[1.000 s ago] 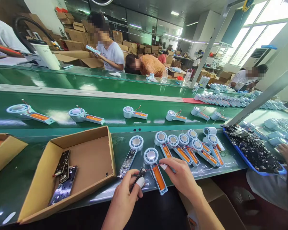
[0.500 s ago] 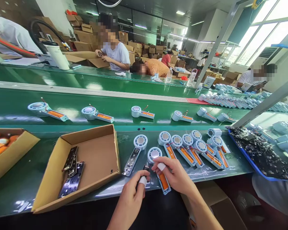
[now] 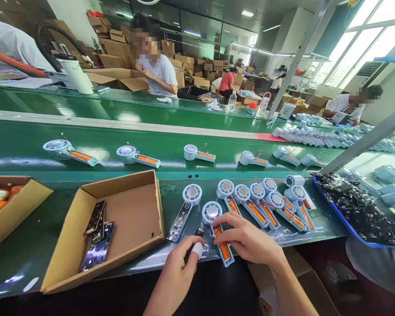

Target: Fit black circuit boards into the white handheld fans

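Observation:
My left hand (image 3: pixel 179 265), a white cover on its thumb, pinches a small black circuit board (image 3: pixel 199 231) at the bench edge. Just right of it lies a light-blue handheld fan (image 3: pixel 212 211) with a round head and an open handle containing an orange battery (image 3: pixel 224 249). The bent fingers of my right hand (image 3: pixel 255 241) are around the upper part of that handle, where thin wires show; the exact fingertip contact is partly hidden. Left of this fan is another fan (image 3: pixel 192 193) whose handle is covered by a circuit board (image 3: pixel 180 221).
A cardboard box (image 3: pixel 138 193) with several boards stands left, beside a box of orange parts (image 3: pixel 26 199). Several fans (image 3: pixel 257 192) cluster right, before a blue tray (image 3: pixel 340 226) of black boards. More fans (image 3: pixel 127 153) lie on the green belt (image 3: pixel 164 131) behind. Co-workers sit beyond.
My right fingers have shifted down onto the fan's handle and spread apart. My left hand still pinches the board. Fans on the belt appear slightly farther right. The person in orange is out of sight.

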`<state>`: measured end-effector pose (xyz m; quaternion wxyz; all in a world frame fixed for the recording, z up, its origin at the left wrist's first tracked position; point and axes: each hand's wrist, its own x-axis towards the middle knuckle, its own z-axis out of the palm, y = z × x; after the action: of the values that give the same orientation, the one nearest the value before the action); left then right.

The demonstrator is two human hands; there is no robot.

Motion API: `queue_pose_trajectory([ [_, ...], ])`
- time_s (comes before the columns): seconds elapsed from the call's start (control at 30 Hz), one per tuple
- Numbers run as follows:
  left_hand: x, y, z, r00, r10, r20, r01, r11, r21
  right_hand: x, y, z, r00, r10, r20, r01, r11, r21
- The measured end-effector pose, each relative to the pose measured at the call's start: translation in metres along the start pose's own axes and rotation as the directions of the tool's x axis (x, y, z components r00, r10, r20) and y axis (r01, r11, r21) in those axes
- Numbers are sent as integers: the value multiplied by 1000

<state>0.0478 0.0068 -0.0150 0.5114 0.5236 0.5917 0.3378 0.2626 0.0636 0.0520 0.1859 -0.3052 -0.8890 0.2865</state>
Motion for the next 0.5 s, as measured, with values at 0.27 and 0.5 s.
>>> queue_pose_trajectory([
  [0.27,-4,15,1,1000,-6,21,7,998,-65,6,5,2,997,-76,8,76,997,-5],
  [0.5,-8,31,1,999,-5,47,11,991,-133,15,6,9,981,-154,-118,163,984,74],
])
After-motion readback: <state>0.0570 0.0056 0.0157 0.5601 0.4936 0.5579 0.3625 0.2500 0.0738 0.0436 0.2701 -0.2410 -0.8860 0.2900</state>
